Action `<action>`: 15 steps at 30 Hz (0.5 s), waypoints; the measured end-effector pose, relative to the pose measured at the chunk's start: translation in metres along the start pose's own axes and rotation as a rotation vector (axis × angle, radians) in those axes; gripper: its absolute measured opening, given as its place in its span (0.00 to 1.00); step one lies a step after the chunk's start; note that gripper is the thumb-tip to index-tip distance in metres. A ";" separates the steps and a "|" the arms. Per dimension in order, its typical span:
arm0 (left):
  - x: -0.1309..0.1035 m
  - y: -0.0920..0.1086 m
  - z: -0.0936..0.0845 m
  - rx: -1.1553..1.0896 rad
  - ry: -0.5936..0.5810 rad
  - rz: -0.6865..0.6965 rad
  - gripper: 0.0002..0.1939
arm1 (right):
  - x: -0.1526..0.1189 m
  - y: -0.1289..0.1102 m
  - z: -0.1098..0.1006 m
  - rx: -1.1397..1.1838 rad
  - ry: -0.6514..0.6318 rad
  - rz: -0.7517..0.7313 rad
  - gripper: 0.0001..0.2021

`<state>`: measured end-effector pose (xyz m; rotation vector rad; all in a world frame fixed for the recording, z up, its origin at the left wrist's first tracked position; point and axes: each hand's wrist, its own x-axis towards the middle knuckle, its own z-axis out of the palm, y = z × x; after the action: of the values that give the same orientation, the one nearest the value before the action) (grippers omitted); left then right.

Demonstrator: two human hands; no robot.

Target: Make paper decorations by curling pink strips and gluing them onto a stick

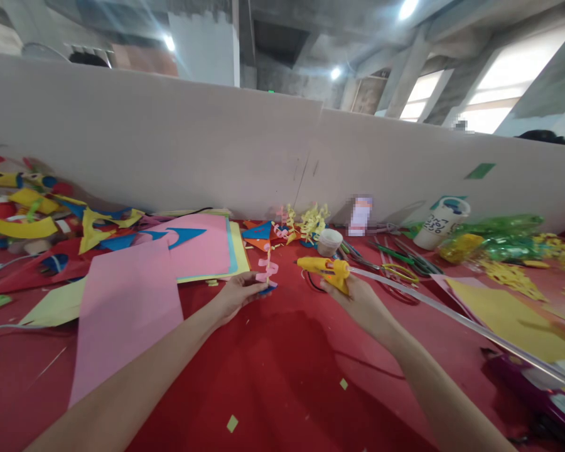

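In my left hand (242, 293) is a small pink paper spiral (267, 270) twisted round a thin upright stalk, with a bit of blue at its foot. The fingers pinch it low down, just above the red table (282, 358). My right hand (358, 300) grips a yellow glue gun (327, 269), its nozzle pointing left toward the spiral, a short gap apart from it. A long clear glue stick (433, 306) runs out of the gun's back to the right. Behind stand several yellow curled paper pieces (313, 220) and a small white cup (329, 241).
Pink paper sheets (127, 314) and cut foam shapes (108, 229) lie at left. Scissors and pliers (412, 257) rest at the back right, near a white cup with writing (440, 223). Yellow paper (503, 314) and a purple tool (532, 389) lie at right. A white partition (207, 144) stands behind.
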<state>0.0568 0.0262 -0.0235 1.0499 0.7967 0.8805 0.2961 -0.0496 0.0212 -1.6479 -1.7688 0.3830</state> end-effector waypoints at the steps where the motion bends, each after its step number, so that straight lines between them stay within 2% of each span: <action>1: 0.000 0.000 0.000 0.002 0.002 0.002 0.11 | 0.001 0.003 -0.002 0.014 0.004 0.029 0.17; 3: 0.000 -0.001 0.000 -0.001 0.004 0.004 0.12 | 0.004 0.010 -0.007 0.045 0.011 0.104 0.19; 8: 0.001 -0.001 0.000 -0.024 0.005 0.000 0.22 | 0.009 0.034 -0.024 0.245 0.036 0.249 0.22; 10: 0.001 0.001 0.001 -0.013 0.000 0.001 0.23 | 0.009 0.045 -0.030 0.311 -0.008 0.313 0.22; 13: -0.001 0.002 0.002 0.018 0.005 0.005 0.23 | 0.007 0.063 -0.036 0.229 -0.126 0.421 0.23; 15: -0.002 0.002 0.003 0.061 0.023 0.015 0.24 | 0.007 0.074 -0.034 0.045 -0.107 0.401 0.24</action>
<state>0.0583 0.0233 -0.0206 1.1022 0.8408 0.8871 0.3749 -0.0396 0.0012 -1.9806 -1.4839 0.6975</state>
